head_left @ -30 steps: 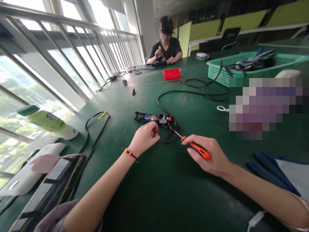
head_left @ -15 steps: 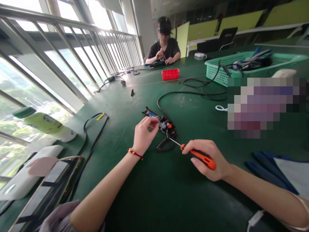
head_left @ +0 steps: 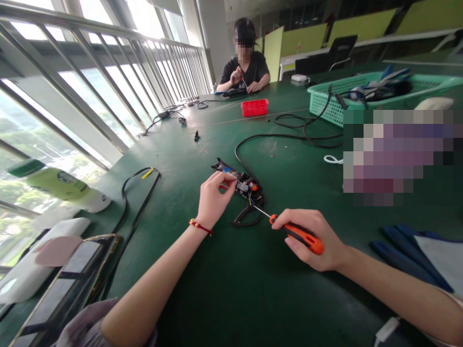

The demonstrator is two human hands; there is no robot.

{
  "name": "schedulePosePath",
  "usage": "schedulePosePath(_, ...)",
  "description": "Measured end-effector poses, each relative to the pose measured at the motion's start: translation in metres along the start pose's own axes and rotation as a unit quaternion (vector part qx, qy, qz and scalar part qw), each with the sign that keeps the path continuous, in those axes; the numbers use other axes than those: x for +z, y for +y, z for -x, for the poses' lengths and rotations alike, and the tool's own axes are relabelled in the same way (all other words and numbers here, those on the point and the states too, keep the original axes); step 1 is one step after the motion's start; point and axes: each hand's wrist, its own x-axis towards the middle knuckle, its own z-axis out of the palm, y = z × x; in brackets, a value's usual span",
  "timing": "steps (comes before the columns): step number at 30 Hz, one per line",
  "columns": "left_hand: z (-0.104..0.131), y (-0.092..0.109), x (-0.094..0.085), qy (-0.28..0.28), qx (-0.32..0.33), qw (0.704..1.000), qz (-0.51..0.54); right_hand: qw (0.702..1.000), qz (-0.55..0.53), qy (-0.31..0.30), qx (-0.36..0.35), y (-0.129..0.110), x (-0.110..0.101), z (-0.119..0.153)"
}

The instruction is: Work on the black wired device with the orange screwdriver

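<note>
An opened power tool [head_left: 257,196] with a black housing lies at the middle of the green table, its inner parts, blue and yellow wires and an orange-red piece exposed. My left hand [head_left: 217,193] is closed in a pinch on a small grey block [head_left: 241,186] at the tool's near side; the fingers partly cover it. In my right hand [head_left: 311,237] is a screwdriver [head_left: 303,237] with an orange and black handle, fingers wrapped round it. The thin shaft points left, its tip in or against the tool beside the wires. Exactly what the tip touches is too small to tell.
A black cable [head_left: 282,137] runs from the tool toward a green basket [head_left: 327,107]. Beyond stand a red bin [head_left: 254,109] and a co-worker [head_left: 243,72]. At left are a bottle [head_left: 61,187], a phone [head_left: 60,289] and a black strap [head_left: 142,202]; blue-grey gloves [head_left: 415,255] lie right.
Both hands keep nearly the same pose on the grey block and the screwdriver. The view has shifted slightly. Across the table, the co-worker's raised hand has moved a little.
</note>
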Motion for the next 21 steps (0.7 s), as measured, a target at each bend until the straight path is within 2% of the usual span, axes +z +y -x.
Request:
schedulePosePath(6,0.0006,-0.0013,-0.0006,-0.027,0.028,0.999,-0.033,1.000,0.006,-0.001,0.006,0.0000,0.0002,0.0006)
schedulePosePath(13,0.0018,0.0024,-0.0030,-0.054,0.125,0.976,-0.168,1.000,0.003,-0.004,0.003,0.0000,0.0004,0.0008)
schedulePosePath(18,0.0022,0.0012,-0.0017,-0.055,0.129,0.970,-0.196,1.000,0.009,-0.004,0.007,-0.0005,0.0010,0.0004)
schedulePosePath(21,0.0024,0.0009,-0.0032,-0.074,0.151,0.958,-0.232,1.000,0.010,-0.005,0.008,-0.0002,0.0009,0.0003)
